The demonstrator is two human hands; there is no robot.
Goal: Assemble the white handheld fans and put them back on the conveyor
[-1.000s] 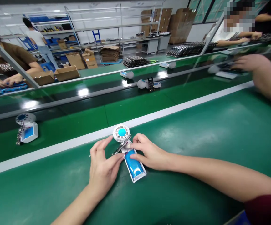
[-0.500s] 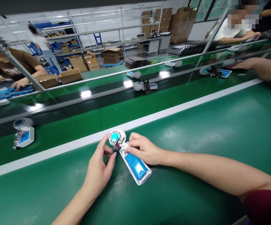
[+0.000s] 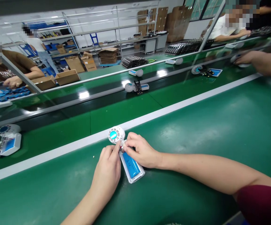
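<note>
On the green work surface lies an opened white handheld fan (image 3: pixel 113 136), its round head toward the conveyor. A blue battery (image 3: pixel 133 167) fills the open handle, which points toward me. The fingertips of my left hand (image 3: pixel 108 165) are pinched together at the fan's neck; what they hold is hidden. My right hand (image 3: pixel 142 151) grips the neck from the right, with thumb and fingers closed against the white housing. Both hands' fingertips almost meet there, covering most of the neck. The dark circuit board is out of sight behind my left hand.
Beyond a white strip (image 3: pixel 55 153) runs a green conveyor. Opened fans with boards lie on it at left (image 3: pixel 10 140), centre (image 3: pixel 137 87) and right (image 3: pixel 206 71). A co-worker's hand (image 3: pixel 250 59) reaches in at right. Cardboard trays (image 3: pixel 66 77) stand across the line.
My left fingers have moved in to the fan's neck, and the circuit board they held is now hidden. The fans on the conveyor have shifted left. The co-worker's hand now grasps a white part.
</note>
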